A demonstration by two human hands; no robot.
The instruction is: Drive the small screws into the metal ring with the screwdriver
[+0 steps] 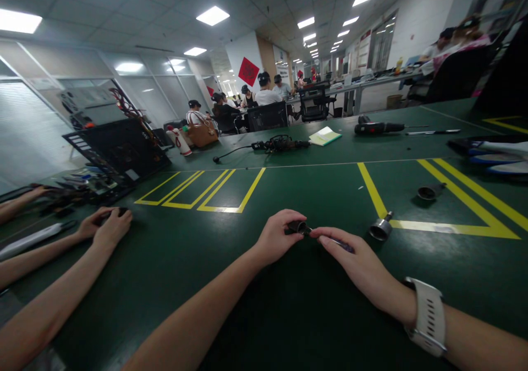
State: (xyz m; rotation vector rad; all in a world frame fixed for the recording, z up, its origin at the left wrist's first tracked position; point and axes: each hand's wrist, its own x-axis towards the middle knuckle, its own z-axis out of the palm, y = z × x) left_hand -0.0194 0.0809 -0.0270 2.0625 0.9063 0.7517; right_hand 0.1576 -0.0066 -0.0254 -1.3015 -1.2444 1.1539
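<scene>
Near the middle of the green table [181,283], my left hand [278,235] is closed around a small dark metal cup-shaped part [296,227]. My right hand [350,255], with a pale watch on its wrist, pinches a thin tool with a dark handle [343,245]. The tool's front end meets the part between my two hands; the exact contact is too small to tell. Right of my hands, a silver cup-shaped part [380,229] rests by the corner of a yellow tape outline. A darker similar part [430,191] lies farther right, inside that outline.
At the left, another person's hands [108,227] hold a small dark object beside a black equipment frame [119,151]. Toward the back lie a coiled black cable [280,144], a notepad [325,136] and a power screwdriver [379,129]. Blue-and-white items [499,155] sit at the right edge.
</scene>
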